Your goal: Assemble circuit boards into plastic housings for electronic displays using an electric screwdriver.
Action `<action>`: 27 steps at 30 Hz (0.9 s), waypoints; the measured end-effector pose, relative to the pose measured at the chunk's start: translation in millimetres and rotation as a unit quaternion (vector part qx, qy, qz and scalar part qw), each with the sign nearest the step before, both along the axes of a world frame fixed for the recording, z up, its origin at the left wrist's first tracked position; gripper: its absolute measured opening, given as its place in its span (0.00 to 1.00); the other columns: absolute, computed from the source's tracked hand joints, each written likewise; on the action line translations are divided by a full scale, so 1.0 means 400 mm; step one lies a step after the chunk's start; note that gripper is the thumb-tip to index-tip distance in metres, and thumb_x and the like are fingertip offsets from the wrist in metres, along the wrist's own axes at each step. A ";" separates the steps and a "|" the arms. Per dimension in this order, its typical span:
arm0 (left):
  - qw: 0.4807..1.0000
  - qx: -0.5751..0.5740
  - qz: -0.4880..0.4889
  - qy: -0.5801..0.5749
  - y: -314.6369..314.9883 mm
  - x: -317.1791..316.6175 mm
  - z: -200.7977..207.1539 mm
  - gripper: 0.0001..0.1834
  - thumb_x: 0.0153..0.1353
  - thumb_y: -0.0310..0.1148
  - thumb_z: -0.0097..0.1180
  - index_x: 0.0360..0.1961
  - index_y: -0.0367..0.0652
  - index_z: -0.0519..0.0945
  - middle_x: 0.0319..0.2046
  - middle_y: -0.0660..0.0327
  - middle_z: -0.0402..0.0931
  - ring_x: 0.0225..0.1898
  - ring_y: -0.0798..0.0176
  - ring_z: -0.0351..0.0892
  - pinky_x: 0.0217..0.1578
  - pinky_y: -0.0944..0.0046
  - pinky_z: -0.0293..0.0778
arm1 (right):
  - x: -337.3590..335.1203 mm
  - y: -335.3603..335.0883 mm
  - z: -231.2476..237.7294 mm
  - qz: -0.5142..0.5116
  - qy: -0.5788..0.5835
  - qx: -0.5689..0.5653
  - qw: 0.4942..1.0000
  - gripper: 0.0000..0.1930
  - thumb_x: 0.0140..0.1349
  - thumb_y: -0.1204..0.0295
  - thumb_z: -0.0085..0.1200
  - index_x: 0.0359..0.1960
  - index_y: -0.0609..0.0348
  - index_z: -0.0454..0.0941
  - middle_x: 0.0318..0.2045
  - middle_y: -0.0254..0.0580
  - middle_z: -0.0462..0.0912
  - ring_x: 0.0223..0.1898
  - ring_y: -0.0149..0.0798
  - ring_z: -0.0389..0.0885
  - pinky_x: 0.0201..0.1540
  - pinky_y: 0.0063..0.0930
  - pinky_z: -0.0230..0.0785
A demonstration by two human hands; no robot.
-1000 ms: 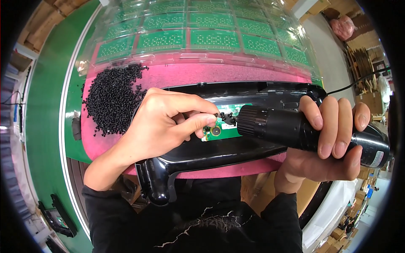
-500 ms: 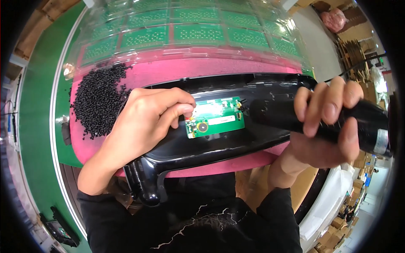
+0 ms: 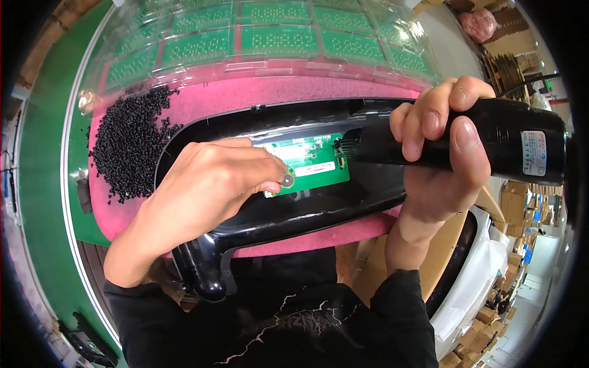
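A green circuit board with a round grey part near its left end lies inside a long, glossy black plastic housing. My left hand reaches over the housing's left side. Its thumb and fingers are closed together at the board's left end, and anything between them is hidden. My right hand is wrapped round a thick black electric screwdriver, held nearly level. The screwdriver's ridged nose points left, at the board's right edge; its tip is too dark to make out.
Many small black screws are heaped on the pink mat, left of the housing. Clear plastic trays with green boards span the far side. A cardboard sheet and white sheeting lie at the right.
My left fingertips have moved down along the board's left end, to the round part. The screwdriver has shifted left and turned more level, its rear label now showing. The whole view has shifted slightly.
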State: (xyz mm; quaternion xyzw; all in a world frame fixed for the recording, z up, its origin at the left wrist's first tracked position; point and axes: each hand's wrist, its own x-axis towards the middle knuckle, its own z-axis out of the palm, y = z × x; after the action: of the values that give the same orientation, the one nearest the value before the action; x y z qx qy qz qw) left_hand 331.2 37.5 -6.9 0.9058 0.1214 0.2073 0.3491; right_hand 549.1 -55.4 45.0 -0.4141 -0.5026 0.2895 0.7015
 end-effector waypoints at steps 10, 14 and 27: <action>1.000 -0.010 0.025 0.016 -0.008 -0.002 0.006 0.05 0.52 0.25 0.66 0.28 0.35 0.82 0.35 0.58 0.86 0.31 0.54 0.84 0.32 0.61 0.80 | -0.005 0.018 0.018 -0.030 0.006 -0.056 0.998 0.14 0.61 0.66 0.52 0.44 0.59 0.68 0.27 0.35 0.69 0.21 0.28 0.65 0.32 0.28 0.61; 0.995 -0.048 0.055 0.067 -0.016 0.000 0.018 0.05 0.52 0.23 0.65 0.31 0.34 0.83 0.36 0.57 0.86 0.33 0.53 0.86 0.33 0.62 0.82 | -0.011 0.017 0.019 -0.064 0.026 -0.052 0.996 0.13 0.60 0.66 0.52 0.44 0.59 0.68 0.27 0.35 0.69 0.21 0.29 0.65 0.31 0.27 0.61; 0.996 -0.006 0.040 0.076 -0.011 -0.008 0.021 0.07 0.52 0.23 0.64 0.34 0.36 0.84 0.34 0.56 0.86 0.33 0.50 0.85 0.31 0.59 0.80 | -0.019 0.045 -0.012 0.035 -0.040 -0.026 0.998 0.15 0.59 0.63 0.54 0.43 0.59 0.70 0.23 0.33 0.70 0.18 0.27 0.66 0.30 0.27 0.63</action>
State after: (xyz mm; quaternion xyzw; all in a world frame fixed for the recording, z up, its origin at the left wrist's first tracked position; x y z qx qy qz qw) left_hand 328.2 33.0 1.6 0.9112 0.1850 0.1513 0.3356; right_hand 541.5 -37.3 40.3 -0.4252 -0.5372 0.3100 0.6591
